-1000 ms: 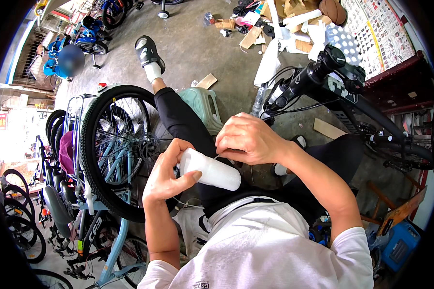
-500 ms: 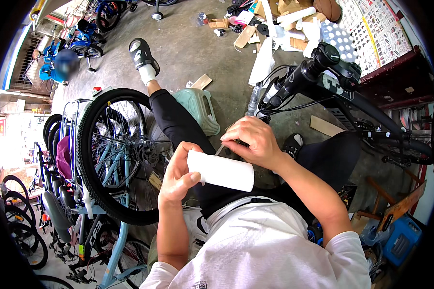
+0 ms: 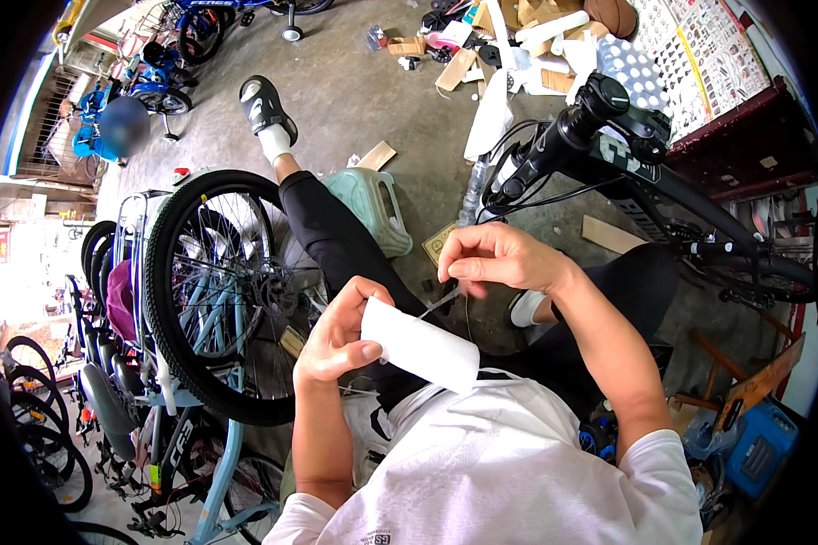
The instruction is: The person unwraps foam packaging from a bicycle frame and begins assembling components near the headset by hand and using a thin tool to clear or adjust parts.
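My left hand (image 3: 336,336) grips a smooth white curved piece (image 3: 423,345), like a tube or a rolled sheet, thumb on the near side and fingers behind. It is tilted, its right end lower, over my lap. From behind its upper edge a thin pale strip (image 3: 439,303) runs up to the right, to the fingers of my right hand (image 3: 504,262). Thumb and forefinger there are pinched together, while the lower fingers are blurred. Whether the strip is fixed to the white piece is hidden.
A bicycle wheel (image 3: 159,300) stands close on my left, with several bicycles beyond it. A black bicycle frame (image 3: 641,173) lies to my right. Ahead are a pale green jug (image 3: 364,204) and a heap of cardboard (image 3: 541,68). A blue case (image 3: 762,450) sits at lower right.
My right hand has moved slightly right and away from the white piece, showing more of the strip. The white piece has tilted further, its right end dropping toward me.
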